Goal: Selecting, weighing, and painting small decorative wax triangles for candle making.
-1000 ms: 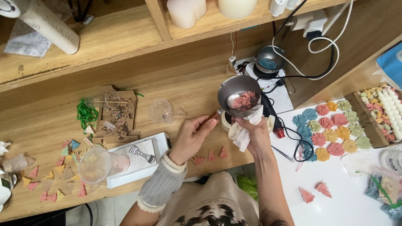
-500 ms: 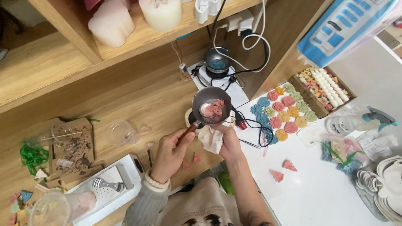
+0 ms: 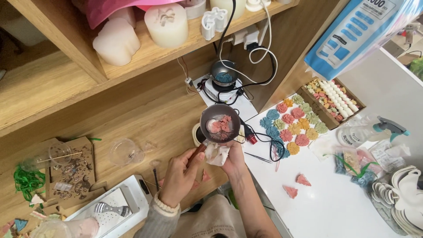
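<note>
Wood forms the largest surface: the light wooden worktop (image 3: 132, 110) runs from the left edge of view to the white tabletop (image 3: 335, 202) on the right. Above, a wooden shelf (image 3: 145, 57) carries pale moulded candles (image 3: 166, 24). Near the worktop's far edge a small white electric hotplate (image 3: 222, 90) holds a second pot.

The small dark metal melting pot with a wooden handle (image 3: 220, 123) is held in the air above the seam between the worktop and the white tabletop, near their front edges. It contains pink wax-like pieces (image 3: 220, 125). The bowl sits level, its mouth facing up. The long axis runs along the handle, from the bowl down and left toward the person.

The left hand (image 3: 178, 178) grips the handle, fingers closed around it. The right hand (image 3: 233, 161) presses a crumpled white cloth (image 3: 217, 154) against the underside of the bowl, fingers curled on the cloth.

Handling judgement: the pot is rigid and light, but likely hot. Take hold at the wooden handle only; keep it level to retain the contents.

Coloured flower-shaped castings (image 3: 293, 125) lie in rows on the white tabletop.
</note>
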